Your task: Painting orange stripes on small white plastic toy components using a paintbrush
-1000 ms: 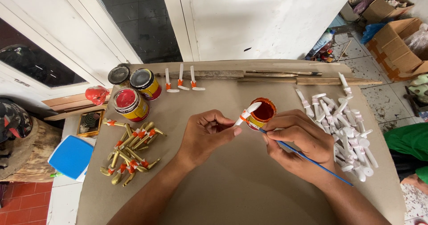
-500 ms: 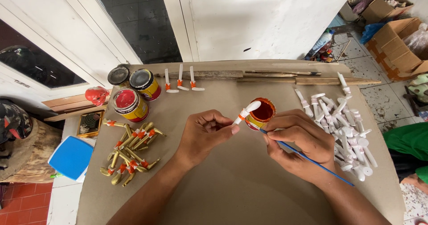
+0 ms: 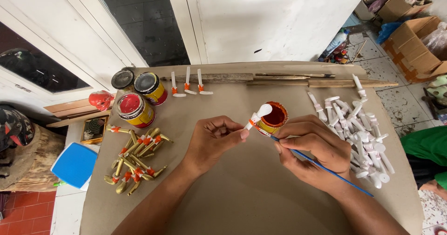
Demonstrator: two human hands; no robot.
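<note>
My left hand (image 3: 216,139) pinches a small white pipe-shaped piece (image 3: 258,115) with an orange band, held up over the brown board (image 3: 242,197). My right hand (image 3: 309,149) grips a thin blue paintbrush (image 3: 326,167), its tip touching the orange band of the piece. Just behind the piece stands a small open tin of orange-red paint (image 3: 274,117).
A heap of white unpainted pieces (image 3: 358,132) lies to the right. Gold and orange pieces (image 3: 135,160) lie at the left. Three paint cans (image 3: 137,97) stand at the back left, beside three white pieces with orange bands (image 3: 186,87). Wooden sticks (image 3: 298,80) line the far edge.
The hands have barely moved; the white piece has turned slightly between my left fingers while the brush stays against its orange band.
</note>
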